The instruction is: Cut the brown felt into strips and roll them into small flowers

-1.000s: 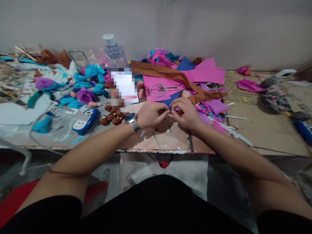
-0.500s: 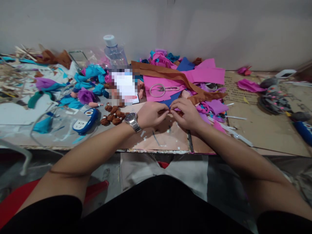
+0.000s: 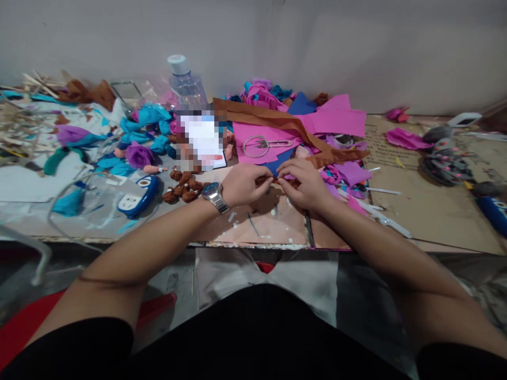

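Observation:
My left hand [image 3: 245, 186], with a metal watch at the wrist, and my right hand [image 3: 304, 183] meet above the table. Both have thumb and fingers pinched on a small piece of brown crepe paper [image 3: 262, 180], mostly hidden by the fingers. Beyond them a long brown crepe paper strip [image 3: 277, 119] lies across pink paper sheets [image 3: 336, 122]. Thread snips [image 3: 273, 143] with a ring handle rest on the pink paper. Left of my left hand sits a cluster of small brown wrapped buds [image 3: 186, 187].
A phone [image 3: 202, 137] leans before a clear bottle [image 3: 186, 84]. Blue and purple paper flowers [image 3: 140, 154], a blue cartoon-faced device [image 3: 139, 196] and a cable crowd the left. Cardboard [image 3: 400, 206] covers the right, with white sticks [image 3: 396, 226] and a dark pincushion-like clump [image 3: 446, 163].
The fingertips have parted slightly, the left thumb and fingers shifting a little left. Everything else on the table stays where it was.

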### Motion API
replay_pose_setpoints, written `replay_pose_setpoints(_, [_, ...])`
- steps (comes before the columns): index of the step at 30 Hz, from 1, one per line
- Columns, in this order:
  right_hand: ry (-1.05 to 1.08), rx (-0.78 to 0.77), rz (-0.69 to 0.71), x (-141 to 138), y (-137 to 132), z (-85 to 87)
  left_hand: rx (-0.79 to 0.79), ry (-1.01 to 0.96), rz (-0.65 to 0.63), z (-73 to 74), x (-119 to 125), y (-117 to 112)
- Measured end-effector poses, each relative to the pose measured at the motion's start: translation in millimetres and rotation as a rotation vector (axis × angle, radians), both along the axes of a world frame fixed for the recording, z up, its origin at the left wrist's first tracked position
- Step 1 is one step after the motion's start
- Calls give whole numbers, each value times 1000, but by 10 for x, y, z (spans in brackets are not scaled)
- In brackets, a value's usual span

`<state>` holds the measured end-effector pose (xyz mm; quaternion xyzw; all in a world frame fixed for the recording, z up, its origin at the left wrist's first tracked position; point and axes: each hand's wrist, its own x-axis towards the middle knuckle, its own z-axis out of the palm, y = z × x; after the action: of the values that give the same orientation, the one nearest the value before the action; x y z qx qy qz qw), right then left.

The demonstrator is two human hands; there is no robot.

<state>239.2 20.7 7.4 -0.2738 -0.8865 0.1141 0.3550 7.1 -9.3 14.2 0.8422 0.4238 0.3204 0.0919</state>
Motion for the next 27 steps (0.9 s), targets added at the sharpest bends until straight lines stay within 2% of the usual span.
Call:
replay_pose_setpoints(6, [-17, 18, -8, 5, -12, 1, -34, 12, -7, -3, 4, 0])
replay_pose_setpoints(14, [-18, 10, -9, 4, -9, 0, -205, -88, -28, 54, 17, -17])
replay_pose_setpoints(27, [-26, 65, -36, 8, -3, -32, -539, -254, -103, -2, 39, -3])
